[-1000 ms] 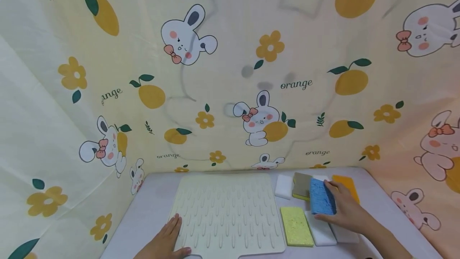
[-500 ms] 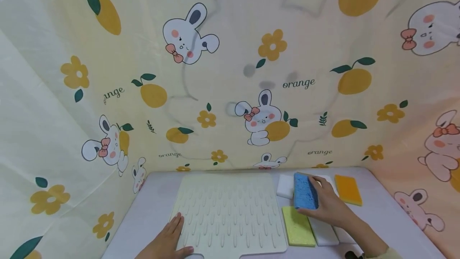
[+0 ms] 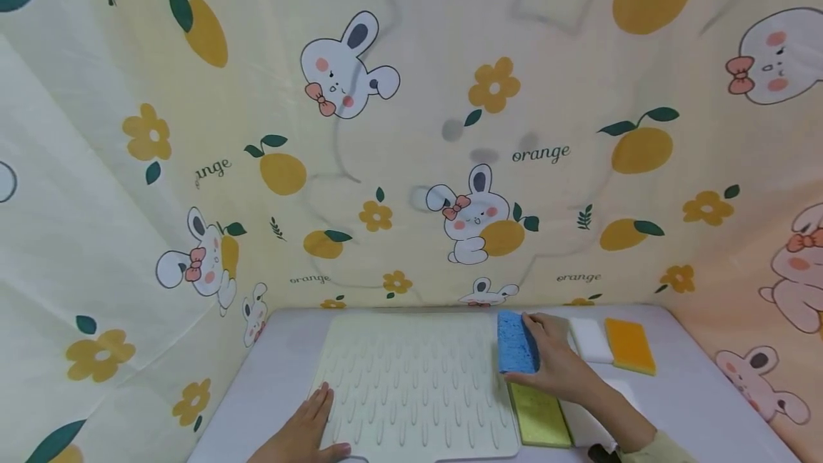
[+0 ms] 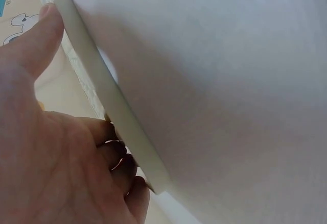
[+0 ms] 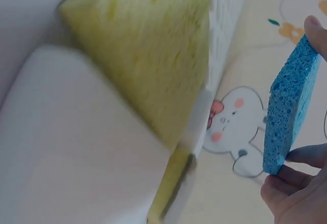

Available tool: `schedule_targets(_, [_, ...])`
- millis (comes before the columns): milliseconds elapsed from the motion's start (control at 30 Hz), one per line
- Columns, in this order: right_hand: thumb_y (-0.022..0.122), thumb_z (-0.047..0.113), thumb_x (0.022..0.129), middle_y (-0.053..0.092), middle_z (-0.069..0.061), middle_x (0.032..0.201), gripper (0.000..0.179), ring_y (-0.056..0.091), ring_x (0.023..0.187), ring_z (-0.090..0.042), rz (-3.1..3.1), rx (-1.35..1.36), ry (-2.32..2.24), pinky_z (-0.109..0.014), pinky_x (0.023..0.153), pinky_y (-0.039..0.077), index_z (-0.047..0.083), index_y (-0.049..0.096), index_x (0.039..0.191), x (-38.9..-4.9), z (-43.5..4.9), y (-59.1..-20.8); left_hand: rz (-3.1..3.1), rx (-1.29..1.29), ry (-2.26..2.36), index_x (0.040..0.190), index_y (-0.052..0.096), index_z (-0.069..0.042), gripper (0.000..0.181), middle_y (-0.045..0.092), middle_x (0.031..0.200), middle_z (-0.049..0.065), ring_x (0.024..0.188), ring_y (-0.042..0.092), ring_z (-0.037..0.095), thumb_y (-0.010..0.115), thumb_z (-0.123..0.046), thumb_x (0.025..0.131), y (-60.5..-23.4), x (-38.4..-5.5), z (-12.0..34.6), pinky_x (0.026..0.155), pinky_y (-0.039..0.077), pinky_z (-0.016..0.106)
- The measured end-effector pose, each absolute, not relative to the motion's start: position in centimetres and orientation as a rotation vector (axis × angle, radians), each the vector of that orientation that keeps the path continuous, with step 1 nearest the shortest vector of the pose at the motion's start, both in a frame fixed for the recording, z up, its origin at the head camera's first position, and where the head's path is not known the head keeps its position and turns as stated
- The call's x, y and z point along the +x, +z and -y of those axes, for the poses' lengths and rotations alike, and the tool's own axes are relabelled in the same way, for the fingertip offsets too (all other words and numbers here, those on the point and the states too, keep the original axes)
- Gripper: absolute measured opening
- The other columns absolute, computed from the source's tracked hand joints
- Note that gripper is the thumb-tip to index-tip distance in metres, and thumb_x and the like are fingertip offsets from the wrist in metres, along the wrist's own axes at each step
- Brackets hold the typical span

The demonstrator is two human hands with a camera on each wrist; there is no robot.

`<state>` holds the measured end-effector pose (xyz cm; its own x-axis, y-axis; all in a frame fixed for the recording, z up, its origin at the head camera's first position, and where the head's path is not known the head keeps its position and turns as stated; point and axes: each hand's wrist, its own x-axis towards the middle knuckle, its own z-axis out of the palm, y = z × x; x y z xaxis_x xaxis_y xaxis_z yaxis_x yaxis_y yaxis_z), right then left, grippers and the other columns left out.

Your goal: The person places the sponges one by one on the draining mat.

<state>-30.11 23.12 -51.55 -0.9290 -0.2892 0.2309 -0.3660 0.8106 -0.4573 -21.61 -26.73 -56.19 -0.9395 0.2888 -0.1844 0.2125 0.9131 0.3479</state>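
In the head view my right hand (image 3: pixel 561 361) holds a blue sponge (image 3: pixel 516 343) over the right edge of a pale ridged mat (image 3: pixel 411 384). The right wrist view shows the blue sponge (image 5: pixel 290 106) pinched at its two ends between thumb and fingers, with a gap between it and the yellow sponge (image 5: pixel 148 40). At the mat's left edge my left hand (image 3: pixel 297 426) rests with fingers extended. In the left wrist view the thumb and fingertips touch the mat's raised side (image 4: pixel 104 94). The right hand hides the sponges behind it.
Right of the mat lie a yellow-green sponge (image 3: pixel 540 416), white sponges (image 3: pixel 590 340) and an orange sponge (image 3: pixel 630 346) on the white table (image 3: pixel 669 406). A printed cloth (image 3: pixel 411 127) with rabbits and oranges hangs behind and at both sides.
My right hand has carried the blue sponge leftward from above the white sponges to the mat's right edge. The left hand stays at the mat. The head view has shifted slightly.
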Motion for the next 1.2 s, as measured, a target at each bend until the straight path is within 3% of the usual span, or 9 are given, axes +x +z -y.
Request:
schedule_targets(333, [0.095, 0.064, 0.072, 0.042, -0.031, 0.157, 0.128, 0.050, 0.138, -0.049, 2.758, 0.576, 0.718, -0.064, 0.103, 0.053, -0.009, 0.038, 0.161, -30.9, -20.4, -52.1, -2.819, 0.334, 0.482, 0.163, 0.031, 0.012, 0.118, 0.025, 0.172, 0.029, 0.158, 0.025, 0.050, 0.074, -0.070, 0.090, -55.9, -21.5, 26.7, 0.122, 0.030, 0.069])
schedule_targets(533, [0.095, 0.064, 0.072, 0.040, -0.030, 0.158, 0.128, 0.051, 0.136, -0.047, 2.766, 0.587, 0.750, -0.060, 0.102, 0.054, -0.007, 0.037, 0.162, -31.1, -18.7, -52.0, -2.794, 0.337, 0.450, 0.163, 0.030, 0.011, 0.119, 0.024, 0.173, 0.030, 0.158, 0.025, 0.050, 0.071, -0.073, 0.090, -56.0, -21.6, 26.5, 0.123, 0.027, 0.068])
schedule_targets(800, [0.093, 0.065, 0.075, 0.030, -0.028, 0.166, 0.130, 0.045, 0.143, -0.046, 2.812, 0.577, 0.814, -0.061, 0.104, 0.054, -0.003, 0.031, 0.167, -31.5, -16.4, -51.5, -2.819, 0.351, 0.462, 0.163, 0.031, 0.012, 0.113, 0.027, 0.172, 0.029, 0.159, 0.026, 0.049, 0.075, -0.065, 0.092, -55.5, -21.5, 26.5, 0.122, 0.029, 0.068])
schedule_targets(1200, [0.093, 0.065, 0.075, 0.029, -0.026, 0.168, 0.129, 0.040, 0.148, -0.042, 2.821, 0.605, 0.913, -0.059, 0.110, 0.051, -0.003, 0.032, 0.166, -32.3, -12.7, -52.0, -2.806, 0.334, 0.476, 0.163, 0.031, 0.012, 0.113, 0.027, 0.172, 0.029, 0.159, 0.025, 0.049, 0.075, -0.065, 0.092, -55.3, -21.7, 26.4, 0.123, 0.028, 0.067])
